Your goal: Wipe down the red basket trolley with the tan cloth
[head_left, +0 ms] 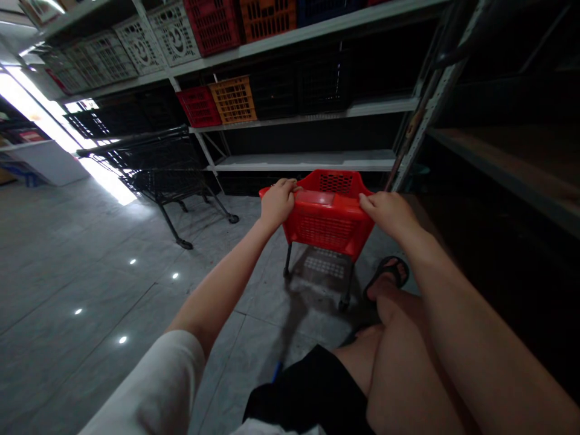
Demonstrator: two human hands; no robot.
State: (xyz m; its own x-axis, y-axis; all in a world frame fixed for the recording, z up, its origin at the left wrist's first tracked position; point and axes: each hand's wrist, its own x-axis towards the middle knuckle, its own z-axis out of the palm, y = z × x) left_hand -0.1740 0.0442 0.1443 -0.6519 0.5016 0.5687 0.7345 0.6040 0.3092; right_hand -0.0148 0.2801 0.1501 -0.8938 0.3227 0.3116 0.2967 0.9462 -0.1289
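A small red shopping cart (324, 232) with a mesh plastic basket and dark wheeled legs stands on the tiled floor in front of me. My left hand (278, 204) is closed over the left end of its handle. At the right end of that handle, my right hand (389, 211) grips with the thumb along the top and the other fingers hidden beneath or behind. No goods show in the part of the basket that I can see.
A larger dark shopping cart (158, 175) stands to the left. Ahead runs a metal shelf rack (308, 164) bearing white crates (174, 33), a red crate (199, 107) and a yellow crate (233, 99). A wooden shelf (512, 163) lies to the right. My sandalled foot (389, 275) is beside the red cart.
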